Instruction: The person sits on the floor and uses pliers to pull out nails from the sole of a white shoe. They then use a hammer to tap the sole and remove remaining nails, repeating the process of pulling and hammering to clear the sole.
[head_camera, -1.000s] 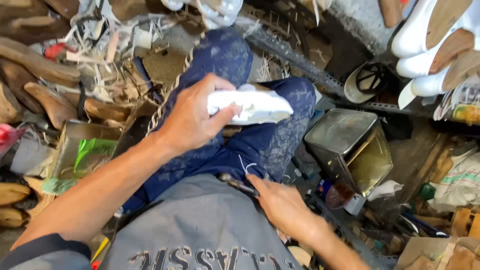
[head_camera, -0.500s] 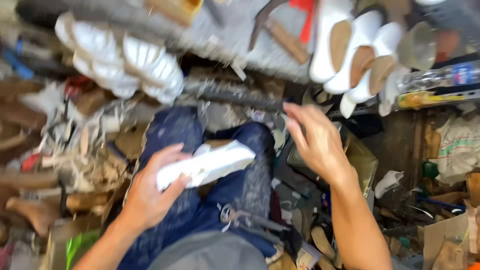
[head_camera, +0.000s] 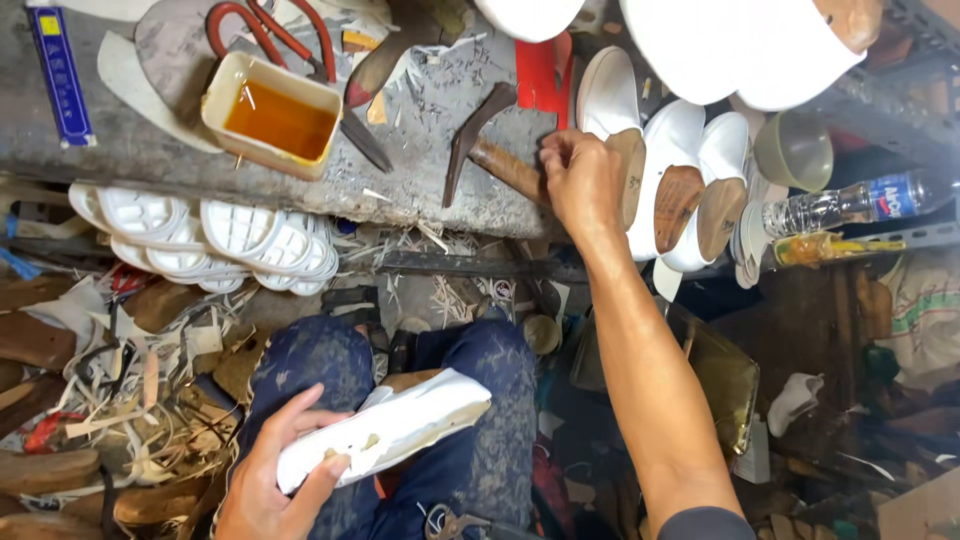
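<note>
Left hand (head_camera: 268, 478): gripping the near end of a white shoe upper (head_camera: 385, 432), fingers curling under it, thumb lying along its top edge.
Shoe upper: lying across the lap on the blue trousers (head_camera: 310, 365), its far end pointing toward the right knee.
Right hand (head_camera: 580, 180): reaching out to the worktop (head_camera: 140, 155), fingers closing around the wooden handle of a hammer (head_camera: 500, 160); the dark metal head is sticking out to the left of the hand.
Worktop: grey and scuffed, scattered with pale shavings. A cream tub (head_camera: 272, 115) holding amber liquid is sitting on it, red-handled pliers (head_camera: 265, 30) lying just behind the tub.
Right of the hand: white shoes on wooden lasts (head_camera: 680, 190) are standing in a row, touching one another, beside a clear bottle (head_camera: 850, 200) lying on its side.
Under the worktop edge: white moulded soles (head_camera: 210, 235) are stacked in an overlapping row.
Floor, left: scraps and strips are piling up around brown wooden lasts (head_camera: 45, 470).
</note>
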